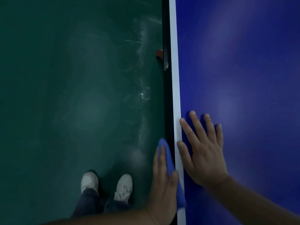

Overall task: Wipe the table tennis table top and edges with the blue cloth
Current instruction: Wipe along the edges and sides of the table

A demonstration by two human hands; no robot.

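The blue table tennis table top (243, 70) fills the right side, with a white border line (176, 88) and a dark side edge (167, 103) along its left. My left hand (164, 187) presses the blue cloth (166, 158) flat against that side edge, fingers straight along it and thumb over the white line. The cloth shows above the fingers and below the thumb. My right hand (204, 153) lies flat on the table top just inside the white line, fingers spread and pointing away from me.
A dark green floor (73, 95) with pale scuff marks lies left of the table. My two white shoes (107, 184) stand on it near the edge. A reddish-brown fitting (159, 54) sticks out from under the table further along.
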